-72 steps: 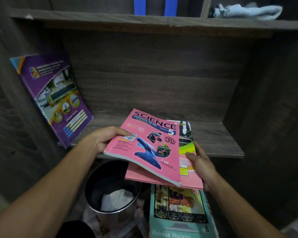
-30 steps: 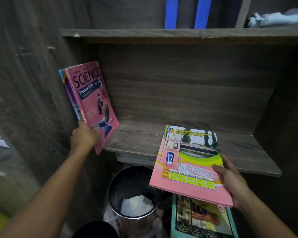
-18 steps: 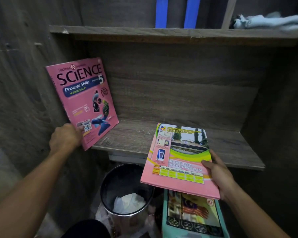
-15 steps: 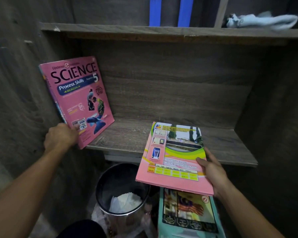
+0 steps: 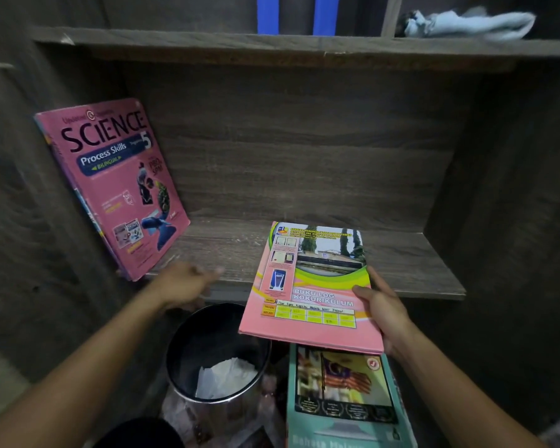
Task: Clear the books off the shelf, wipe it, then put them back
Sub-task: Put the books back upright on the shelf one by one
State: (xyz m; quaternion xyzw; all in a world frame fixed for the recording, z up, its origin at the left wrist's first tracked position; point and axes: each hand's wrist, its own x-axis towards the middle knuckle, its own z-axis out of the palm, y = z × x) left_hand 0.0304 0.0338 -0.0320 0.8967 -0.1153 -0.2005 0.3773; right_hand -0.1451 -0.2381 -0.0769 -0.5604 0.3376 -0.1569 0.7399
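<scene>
The right hand [image 5: 382, 313] grips the pink log book [image 5: 311, 286] at the shelf [image 5: 401, 263] edge, while the blurred left hand [image 5: 185, 282], fingers loosely straight, holds nothing.

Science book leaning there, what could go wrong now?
The Science book leans tilted against the side wall, its lower corner at the shelf front edge; it might slide off. The log book, held by the right hand alone, hangs partly above the open bin and could drop in.

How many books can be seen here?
4: Science book leaning at the shelf left; second book mostly hidden behind it; log book in the right hand; teal book below. Others may be hidden.
</scene>
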